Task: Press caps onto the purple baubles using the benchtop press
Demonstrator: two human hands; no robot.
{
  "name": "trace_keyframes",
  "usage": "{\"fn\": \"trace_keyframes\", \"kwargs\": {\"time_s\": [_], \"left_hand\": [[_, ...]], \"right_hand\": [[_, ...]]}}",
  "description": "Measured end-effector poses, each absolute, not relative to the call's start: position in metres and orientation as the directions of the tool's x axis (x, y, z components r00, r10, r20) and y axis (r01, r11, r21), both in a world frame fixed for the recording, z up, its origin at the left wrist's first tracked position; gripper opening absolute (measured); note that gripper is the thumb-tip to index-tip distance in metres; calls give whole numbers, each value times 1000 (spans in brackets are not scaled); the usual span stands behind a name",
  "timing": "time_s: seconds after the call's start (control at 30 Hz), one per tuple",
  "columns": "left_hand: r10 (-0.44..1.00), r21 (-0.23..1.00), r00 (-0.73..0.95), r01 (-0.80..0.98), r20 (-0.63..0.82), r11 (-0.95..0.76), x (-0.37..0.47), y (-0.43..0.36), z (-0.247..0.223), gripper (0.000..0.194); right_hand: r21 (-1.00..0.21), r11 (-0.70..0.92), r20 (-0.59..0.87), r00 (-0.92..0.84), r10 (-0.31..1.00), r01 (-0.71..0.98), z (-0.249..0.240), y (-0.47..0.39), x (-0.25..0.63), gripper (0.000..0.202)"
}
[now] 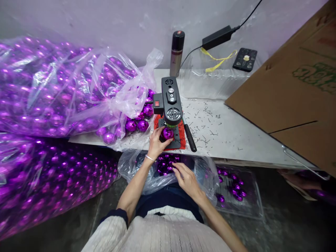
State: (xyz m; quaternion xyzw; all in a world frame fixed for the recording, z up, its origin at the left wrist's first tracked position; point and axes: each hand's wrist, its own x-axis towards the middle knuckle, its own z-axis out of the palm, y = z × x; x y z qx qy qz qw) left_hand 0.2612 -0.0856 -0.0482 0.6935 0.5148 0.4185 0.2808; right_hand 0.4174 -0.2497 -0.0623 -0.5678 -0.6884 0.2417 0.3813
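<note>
Item one: my left hand [156, 142], fingers clamped around a shiny purple ball [167, 133] and holding it on the base of a small black press machine [170, 101], right under its head, at the near edge of the white worktop [236, 136]. Item two: my right hand [187, 178], lower and nearer, fingers loosely spread and resting on the rim of a clear plastic bag [157, 178] in my lap; the bag holds more purple balls [166, 164], and the fingertips lie just beside them; I cannot tell whether they grip one. Item three: a red mat [181, 141] under the machine's base, with a black lever handle [190, 138] angled toward me on its right. Item four: small dark metal scraps [207, 122] scattered over the worktop to the right of the machine. Item five: large clear sacks of purple balls [52, 91] piled at left, on the worktop and on the floor below. Item six: a clear tray [241, 192] with a few purple balls, low at right under the worktop edge. Item seven, far side by the wall: a spray can [177, 52] standing upright, a black power adapter [217, 37] with its cable, a yellow tie [217, 61], and a flat black device [245, 59]. Item eight: a brown cardboard sheet [294, 87] leaning over the right end of the worktop.
</note>
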Motion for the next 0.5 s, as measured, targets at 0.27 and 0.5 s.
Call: {"fn": "trace_keyframes", "kwargs": {"time_s": [0.27, 0.5], "left_hand": [[963, 903, 157, 341, 220, -262, 267, -80, -52, 65], [966, 933, 131, 258, 222, -249, 269, -82, -59, 69]], "right_hand": [[-743, 255, 303, -28, 953, 618, -50, -239, 429, 27], [-602, 412, 670, 152, 727, 684, 6, -213, 452, 51]]}}
